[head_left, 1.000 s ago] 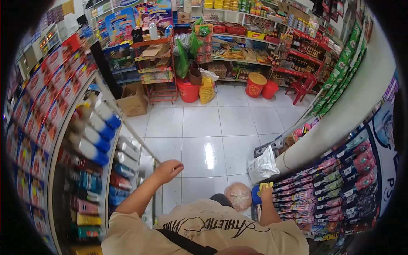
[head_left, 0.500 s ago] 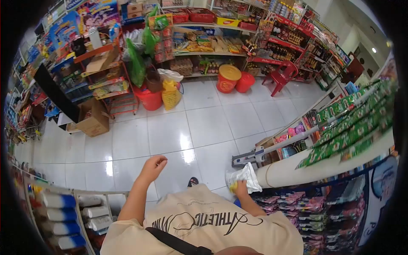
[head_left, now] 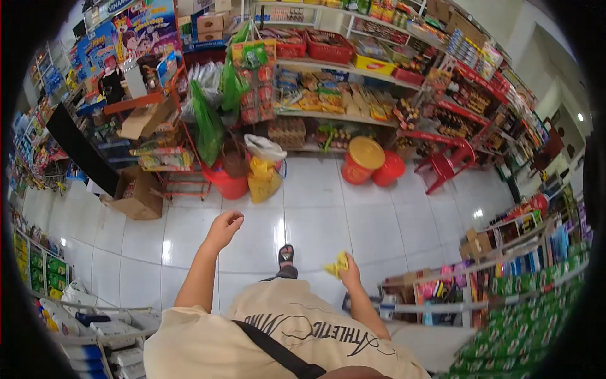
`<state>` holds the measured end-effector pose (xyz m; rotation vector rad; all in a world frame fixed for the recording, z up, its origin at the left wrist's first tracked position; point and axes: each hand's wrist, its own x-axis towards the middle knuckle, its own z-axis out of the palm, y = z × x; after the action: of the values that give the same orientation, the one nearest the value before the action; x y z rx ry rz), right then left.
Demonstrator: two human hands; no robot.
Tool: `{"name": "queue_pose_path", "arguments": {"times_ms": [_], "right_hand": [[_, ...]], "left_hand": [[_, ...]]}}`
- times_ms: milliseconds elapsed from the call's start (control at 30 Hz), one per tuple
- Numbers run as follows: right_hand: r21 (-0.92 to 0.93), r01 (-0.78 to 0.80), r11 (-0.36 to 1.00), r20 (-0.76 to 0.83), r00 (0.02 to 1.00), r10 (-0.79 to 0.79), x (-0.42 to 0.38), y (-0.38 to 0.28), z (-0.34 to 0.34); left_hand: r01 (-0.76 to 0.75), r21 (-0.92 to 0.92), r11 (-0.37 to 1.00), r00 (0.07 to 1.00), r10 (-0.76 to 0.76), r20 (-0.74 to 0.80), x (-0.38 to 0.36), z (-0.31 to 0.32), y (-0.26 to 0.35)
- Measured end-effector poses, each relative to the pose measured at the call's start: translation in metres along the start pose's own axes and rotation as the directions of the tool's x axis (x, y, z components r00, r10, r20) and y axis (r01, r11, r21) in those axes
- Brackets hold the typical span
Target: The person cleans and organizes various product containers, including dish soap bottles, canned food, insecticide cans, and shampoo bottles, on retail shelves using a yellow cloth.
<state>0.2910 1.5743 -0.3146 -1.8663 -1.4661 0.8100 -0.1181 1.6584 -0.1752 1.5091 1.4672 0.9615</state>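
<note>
**Yellow cloth in the right hand, shop floor ahead**

The right hand is pinching a crumpled yellow cloth, the fingers closing together on it so that the cloth is sticking out just beyond the fingertips, over the white tiled floor; the left hand is hanging free out in front, its fingers curling loosely inward and gripping nothing. Between the two hands, and a little below the fingertips, a sandalled foot is showing on the tiles.

Well beyond the left fingers a red bucket is standing against a metal rack, with a brown bag rising out of it; just to its right a yellow sack is sitting with a white bag on top. Farther left of those fingers an open cardboard box is resting on the floor; what is lying inside is too small to tell. Beyond the right fingers an orange tub is wearing a yellow lid, touching a smaller red bucket; a red plastic chair is standing near them. Red baskets on the far shelves are holding packets.
</note>
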Motion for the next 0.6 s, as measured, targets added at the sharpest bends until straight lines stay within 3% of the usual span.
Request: {"name": "queue_pose_path", "arguments": {"times_ms": [67, 100, 133, 167, 200, 267, 367, 467, 500, 533, 600], "right_hand": [[-0.158, -0.258, 0.953, 0.069, 0.960, 0.271, 0.009, 0.031, -0.011], [-0.294, -0.372, 0.881, 0.167, 0.887, 0.430, 0.015, 0.057, -0.022], [-0.423, -0.343, 0.839, 0.201, 0.867, 0.456, 0.017, 0.092, -0.032], [-0.441, -0.413, 0.797, 0.236, 0.803, 0.547, 0.021, 0.109, -0.051], [-0.542, -0.429, 0.722, 0.169, 0.786, 0.594, 0.030, 0.129, -0.062], [-0.461, -0.595, 0.658, -0.072, 0.764, 0.641, 0.046, 0.134, -0.086], [-0.241, -0.637, 0.732, -0.294, 0.767, 0.570, 0.079, 0.208, -0.089], [-0.015, -0.721, 0.693, -0.379, 0.645, 0.663, 0.118, 0.176, -0.090], [-0.010, -0.751, 0.660, -0.412, 0.605, 0.682, 0.131, 0.188, -0.078], [0.024, -0.745, 0.667, -0.367, 0.614, 0.699, 0.144, 0.199, -0.066], [0.073, -0.723, 0.687, -0.285, 0.645, 0.709, 0.172, 0.221, -0.057]], "left_hand": [[0.004, -0.080, 0.997, 0.998, -0.010, -0.067, 0.068, 0.001, 0.005], [0.001, -0.121, 0.993, 0.996, -0.012, -0.087, 0.105, 0.004, 0.011], [-0.044, -0.151, 0.988, 0.994, 0.028, -0.106, 0.142, 0.008, 0.019], [-0.087, -0.184, 0.979, 0.990, 0.063, -0.129, 0.177, 0.015, 0.027], [-0.131, -0.218, 0.967, 0.983, 0.097, -0.158, 0.214, 0.022, 0.036], [-0.121, -0.242, 0.963, 0.989, 0.098, -0.107, 0.281, 0.034, 0.058], [-0.152, -0.254, 0.955, 0.988, 0.145, -0.050, 0.358, 0.069, 0.119], [-0.348, -0.150, 0.925, 0.937, 0.343, -0.060, 0.434, 0.103, 0.163], [-0.338, -0.212, 0.917, 0.940, 0.339, -0.033, 0.451, 0.112, 0.187], [-0.466, -0.076, 0.882, 0.884, 0.459, -0.092, 0.480, 0.122, 0.194], [-0.497, -0.136, 0.857, 0.864, 0.474, -0.173, 0.529, 0.140, 0.216]]}}
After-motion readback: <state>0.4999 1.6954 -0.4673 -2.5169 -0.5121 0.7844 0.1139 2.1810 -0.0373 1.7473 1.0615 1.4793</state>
